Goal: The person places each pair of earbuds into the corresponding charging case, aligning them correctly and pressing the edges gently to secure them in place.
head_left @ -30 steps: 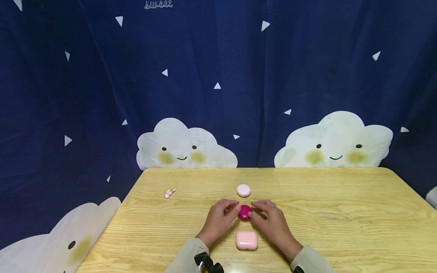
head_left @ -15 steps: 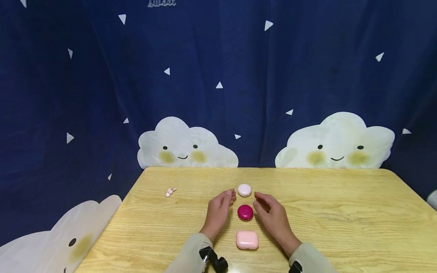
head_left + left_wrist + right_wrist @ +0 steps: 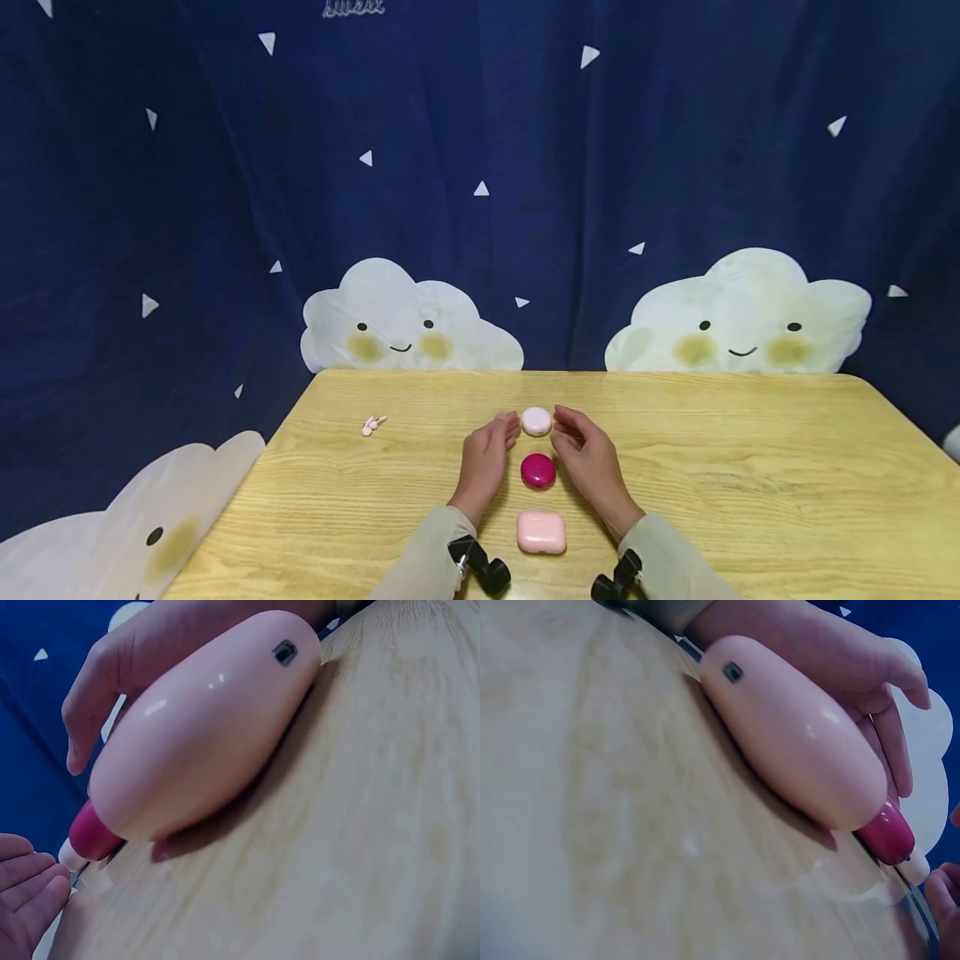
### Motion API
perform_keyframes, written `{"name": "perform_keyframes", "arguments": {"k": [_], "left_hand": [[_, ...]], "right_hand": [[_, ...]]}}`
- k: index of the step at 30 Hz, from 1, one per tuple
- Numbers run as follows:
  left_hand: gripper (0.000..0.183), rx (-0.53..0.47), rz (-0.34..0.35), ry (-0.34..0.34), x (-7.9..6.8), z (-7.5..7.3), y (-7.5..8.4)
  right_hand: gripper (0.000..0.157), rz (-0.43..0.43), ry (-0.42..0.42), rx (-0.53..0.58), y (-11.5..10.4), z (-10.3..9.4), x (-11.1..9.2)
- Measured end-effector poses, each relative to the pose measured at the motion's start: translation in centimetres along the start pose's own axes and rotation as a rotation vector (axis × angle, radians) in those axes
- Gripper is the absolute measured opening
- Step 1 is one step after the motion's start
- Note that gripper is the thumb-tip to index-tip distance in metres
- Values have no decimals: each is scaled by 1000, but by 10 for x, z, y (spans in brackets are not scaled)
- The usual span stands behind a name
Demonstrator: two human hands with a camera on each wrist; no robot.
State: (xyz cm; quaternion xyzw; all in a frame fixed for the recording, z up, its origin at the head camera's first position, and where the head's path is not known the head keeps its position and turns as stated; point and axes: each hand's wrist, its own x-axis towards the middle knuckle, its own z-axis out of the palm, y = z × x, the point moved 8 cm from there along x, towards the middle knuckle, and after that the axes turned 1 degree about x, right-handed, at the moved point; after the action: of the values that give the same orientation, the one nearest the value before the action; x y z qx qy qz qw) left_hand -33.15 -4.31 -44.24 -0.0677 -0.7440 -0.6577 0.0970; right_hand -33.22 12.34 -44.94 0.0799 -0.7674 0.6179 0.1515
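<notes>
In the head view, a pale pink round case [image 3: 536, 422] lies between my two hands. My left hand [image 3: 483, 458] is at its left side, fingers extended together. On the other side my right hand [image 3: 588, 458] has loosely bent fingers, fingertips right by the rim. Nearer to me is a glossy magenta round case [image 3: 537, 472], between the palms. Nearest of all sits a pink rounded-rectangular earbud case [image 3: 542, 532], between the forearms; it looms large in the left wrist view, with a small dark port [image 3: 285, 652] on its side. All three cases are closed.
A pair of small pale pink earbuds [image 3: 372, 426] lies at the far left of the wooden table [image 3: 735, 500]. Behind the table hangs a dark blue curtain [image 3: 420, 200] with clouds and triangles. Black wrist cameras [image 3: 480, 567] sit at both cuffs.
Both hands have left the magenta case and moved forward to either side of the pale pink round case. The cases and earbuds stay in place.
</notes>
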Motion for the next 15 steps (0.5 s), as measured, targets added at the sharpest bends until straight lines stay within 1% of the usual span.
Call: {"name": "perform_keyframes", "arguments": {"k": [2, 5, 9, 15], "left_hand": [[48, -12, -16, 0, 5, 1, -11], [54, -6, -28, 6, 8, 2, -17], [59, 7, -48, 16, 10, 3, -18], [59, 0, -78, 28, 12, 5, -19]], "right_hand": [[38, 21, -5, 12, 2, 1, 2], [41, 52, -25, 7, 4, 3, 2], [44, 85, -54, -18, 7, 6, 4], [45, 99, -96, 10, 9, 11, 6]]}}
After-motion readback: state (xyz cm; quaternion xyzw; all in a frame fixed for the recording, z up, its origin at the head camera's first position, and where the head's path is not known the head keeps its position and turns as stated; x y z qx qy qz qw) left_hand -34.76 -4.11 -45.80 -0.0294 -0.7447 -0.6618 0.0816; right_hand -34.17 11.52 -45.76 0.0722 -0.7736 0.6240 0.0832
